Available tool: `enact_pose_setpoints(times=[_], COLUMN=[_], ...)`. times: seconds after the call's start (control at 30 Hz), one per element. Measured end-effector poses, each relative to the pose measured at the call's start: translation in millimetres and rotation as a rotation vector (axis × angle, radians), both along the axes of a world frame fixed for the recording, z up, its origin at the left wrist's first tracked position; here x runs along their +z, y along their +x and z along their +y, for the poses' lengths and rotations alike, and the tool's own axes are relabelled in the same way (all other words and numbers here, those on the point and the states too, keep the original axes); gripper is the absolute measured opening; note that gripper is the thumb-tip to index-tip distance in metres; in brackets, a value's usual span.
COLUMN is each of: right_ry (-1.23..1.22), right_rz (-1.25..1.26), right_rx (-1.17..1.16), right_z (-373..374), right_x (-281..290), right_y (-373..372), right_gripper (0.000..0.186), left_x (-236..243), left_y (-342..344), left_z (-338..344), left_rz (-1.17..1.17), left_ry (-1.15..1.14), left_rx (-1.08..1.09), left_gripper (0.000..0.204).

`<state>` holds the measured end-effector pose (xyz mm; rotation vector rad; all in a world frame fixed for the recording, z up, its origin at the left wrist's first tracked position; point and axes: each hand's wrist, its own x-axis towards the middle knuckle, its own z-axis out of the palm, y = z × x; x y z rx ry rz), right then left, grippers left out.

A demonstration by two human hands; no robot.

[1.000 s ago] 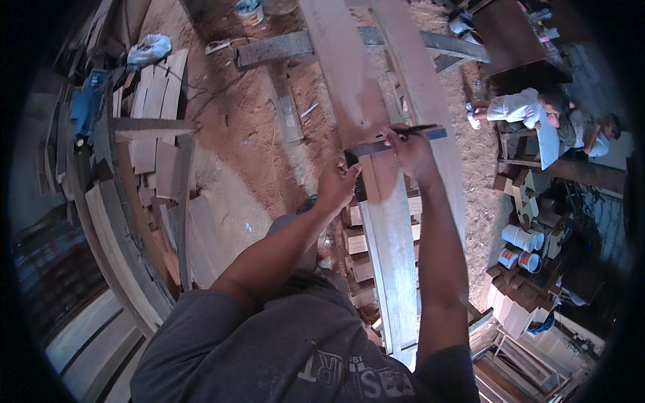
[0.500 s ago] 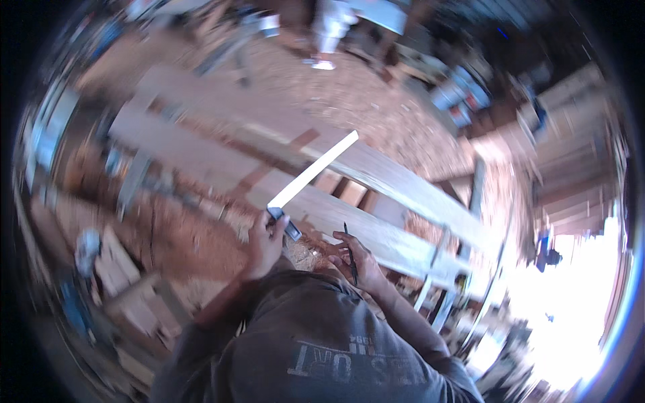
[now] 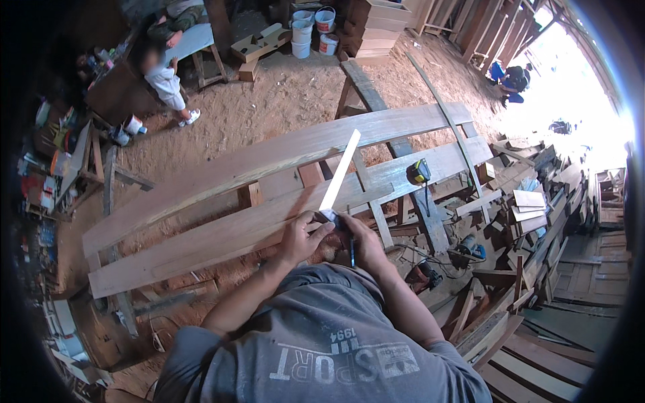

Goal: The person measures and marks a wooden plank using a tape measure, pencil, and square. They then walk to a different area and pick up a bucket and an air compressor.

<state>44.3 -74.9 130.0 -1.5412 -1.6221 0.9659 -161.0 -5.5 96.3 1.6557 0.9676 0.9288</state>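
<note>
In front of my chest, both hands are at a try square (image 3: 341,173), its bright metal blade pointing up and away over the planks. My left hand (image 3: 302,236) is closed on the dark stock, thumb and fingers at its left side. Fingers of my right hand (image 3: 364,243) meet the stock from the other side. A thin dark pencil (image 3: 353,252) sticks down from that right hand. Beneath and beyond the square lie a near plank (image 3: 201,245) and a far plank (image 3: 269,161), side by side. A yellow and black tape measure (image 3: 418,172) rests on the near plank's right part.
Wooden trestles (image 3: 371,94) support the planks. To the right are a blue power tool (image 3: 470,248), a red and black power tool (image 3: 423,275) and piled timber offcuts (image 3: 531,201). White buckets (image 3: 302,33) stand far back. A person (image 3: 164,80) stands back left; another (image 3: 514,80) crouches far right.
My view has swung round to the right and sharpened. My right hand, earlier apart with the pencil pointing up, has come to the square's stock beside my left hand; the pencil points down.
</note>
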Motion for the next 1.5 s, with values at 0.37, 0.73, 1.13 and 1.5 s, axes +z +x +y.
enact_pose_setpoints(times=[0.37, 0.73, 1.13, 1.5], right_ry=[0.019, -0.087, -0.055, 0.043], right_rz=[-0.394, -0.568, -0.309, -0.202], right_rx=[-0.215, -0.279, -0.342, -0.395], right_z=[26, 37, 0, -2], right_x=[-49, -62, -81, -72], right_y=[195, 192, 109, 77], right_gripper=[0.041, 0.043, 0.054, 0.055], left_x=[-70, -68, -56, -81], left_y=[-25, -115, -107, -101], left_z=[-9, -20, -19, -14], left_rz=[0.862, 0.909, 0.882, 0.816], left_ry=[0.381, 0.456, 0.375, 0.272], left_rx=[0.178, 0.197, 0.242, 0.283], left_gripper=[0.052, 0.040, 0.046, 0.043])
